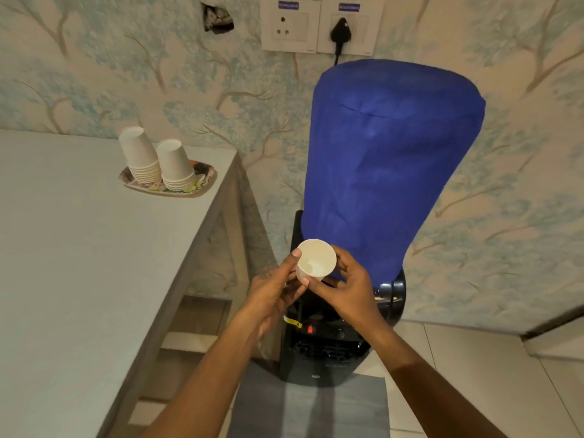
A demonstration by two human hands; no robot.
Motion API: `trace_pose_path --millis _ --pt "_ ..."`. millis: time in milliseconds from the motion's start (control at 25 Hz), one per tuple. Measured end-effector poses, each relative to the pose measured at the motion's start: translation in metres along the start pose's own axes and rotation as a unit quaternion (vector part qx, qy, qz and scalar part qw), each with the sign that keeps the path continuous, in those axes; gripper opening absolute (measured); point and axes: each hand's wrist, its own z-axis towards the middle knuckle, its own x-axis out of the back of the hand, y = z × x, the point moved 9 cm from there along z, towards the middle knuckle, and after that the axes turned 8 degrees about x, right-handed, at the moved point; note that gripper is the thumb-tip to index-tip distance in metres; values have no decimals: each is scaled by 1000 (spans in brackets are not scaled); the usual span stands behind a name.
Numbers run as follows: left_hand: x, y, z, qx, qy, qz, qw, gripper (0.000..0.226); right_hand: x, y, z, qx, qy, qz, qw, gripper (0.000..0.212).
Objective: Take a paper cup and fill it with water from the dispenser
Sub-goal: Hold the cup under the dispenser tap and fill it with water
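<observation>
A white paper cup [316, 259] is held upright between both hands, its open mouth facing the camera and its inside looking dry. My left hand [271, 294] grips its left side with the thumb on the rim. My right hand [344, 286] holds its right side and lower edge. The cup hovers above the black water dispenser [319, 352], whose bottle is wrapped in a blue cover [388, 165]. The taps are mostly hidden under my hands.
Two stacks of upside-down paper cups [158, 162] stand on a patterned tray [205, 175] at the far corner of the grey table [79, 248] on the left. Wall sockets [319, 26] with a black plug are above the dispenser. A grey mat [316, 412] lies on the floor.
</observation>
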Motion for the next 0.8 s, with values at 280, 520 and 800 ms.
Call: trace_pose_path --millis 280,520,800 --pt "-17 -74 18 54 -19 -11 998 46 30 40 -45 -31 37 -32 998 66" --pt "-21 -130 39 97 -17 -30 995 50 51 80 -79 -62 52 -46 996 70" --pt "-13 -165 58 103 -19 -22 994 59 54 108 -96 -60 53 -58 995 71"
